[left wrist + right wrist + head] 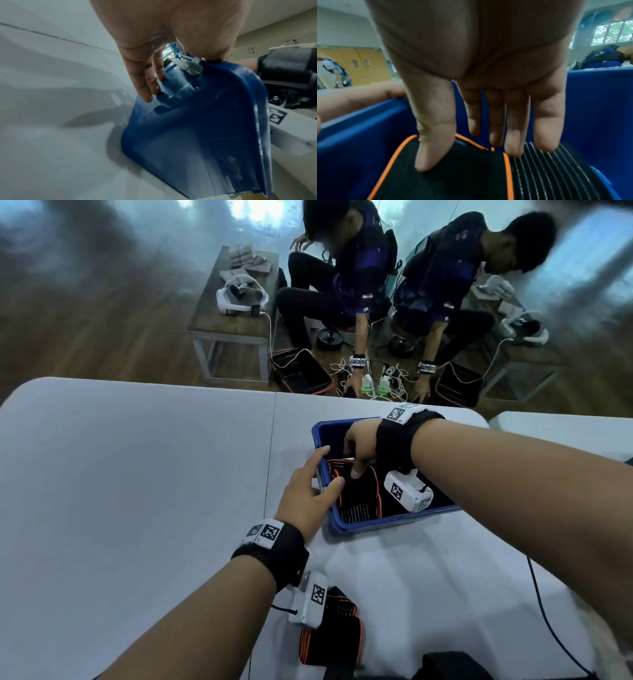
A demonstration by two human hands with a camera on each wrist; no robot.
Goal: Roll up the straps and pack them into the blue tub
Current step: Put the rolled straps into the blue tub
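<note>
The blue tub (387, 522) stands on the white table right of centre. Inside it lie rolled black straps with orange edges (359, 494). My left hand (329, 467) grips the tub's left rim, thumb inside and fingers against the outer wall (197, 135). My right hand (359, 453) reaches down into the tub. Its straight fingers (513, 148) and thumb press on the top strap (462, 182). Another black and orange strap (332, 635) lies on the table under my left wrist, partly hidden by the wrist camera.
The white table (137, 491) stretches wide to the left. A thin black cable (548, 611) runs across its right part, and a dark object (452, 666) sits at the near edge. Two seated people (359, 285) reach to cables on the floor beyond the far edge.
</note>
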